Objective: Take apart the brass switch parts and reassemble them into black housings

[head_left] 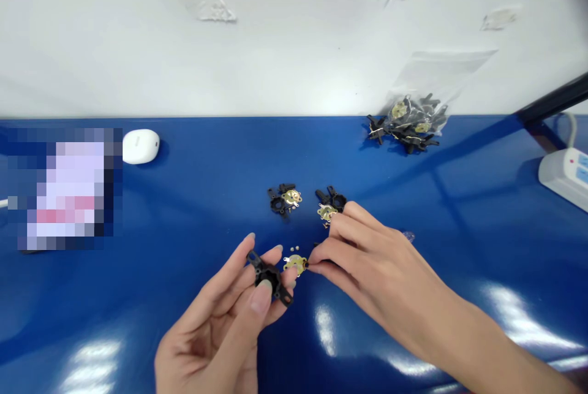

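Between the thumb and fingers of my left hand (225, 320) is a black plastic housing (269, 277), with a round hollow middle and a slotted ear at each end. My right hand (372, 259) has its thumb and index finger pinched on a small dark piece (307, 265), too small to name. Just behind the housing lies a gold-coloured round metal plate (293, 264) with small lugs, partly hidden by my left fingertips. Two tiny bright bits (294, 249) lie beyond that plate.
Farther back are two groups of black parts with gold plates, one left (278, 203) and one right (337, 201). A clear plastic bag (422, 106) of similar parts rests by the wall. A white case (141, 146), a blurred-out object (73, 192) and a power strip (567, 173) stand at the sides.
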Tool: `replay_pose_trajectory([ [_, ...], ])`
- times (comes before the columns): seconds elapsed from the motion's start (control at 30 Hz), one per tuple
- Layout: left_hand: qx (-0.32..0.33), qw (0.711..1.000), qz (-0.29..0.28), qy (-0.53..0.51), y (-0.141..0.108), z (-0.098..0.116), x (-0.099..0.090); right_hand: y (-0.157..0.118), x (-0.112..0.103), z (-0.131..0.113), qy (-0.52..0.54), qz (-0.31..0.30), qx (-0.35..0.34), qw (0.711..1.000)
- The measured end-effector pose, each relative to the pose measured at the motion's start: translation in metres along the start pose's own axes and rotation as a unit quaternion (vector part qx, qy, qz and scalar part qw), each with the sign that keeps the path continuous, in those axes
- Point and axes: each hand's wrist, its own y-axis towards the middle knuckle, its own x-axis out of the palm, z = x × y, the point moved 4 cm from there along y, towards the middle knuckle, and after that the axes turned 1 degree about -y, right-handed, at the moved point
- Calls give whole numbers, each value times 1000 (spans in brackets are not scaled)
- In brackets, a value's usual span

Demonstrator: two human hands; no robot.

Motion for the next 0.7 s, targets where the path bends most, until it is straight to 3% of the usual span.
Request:
replay_pose_trajectory([
  [0.13,3,1000,1,-2,0,-1,0,2,0,0,7,11,9,1000],
  [0.37,-1,1000,5,-1,3,-3,1,2,5,0,36,-44,-5,998],
  [0.7,-20,1000,23,0,0,-1,-1,2,2,-1,50,-32,8,998],
])
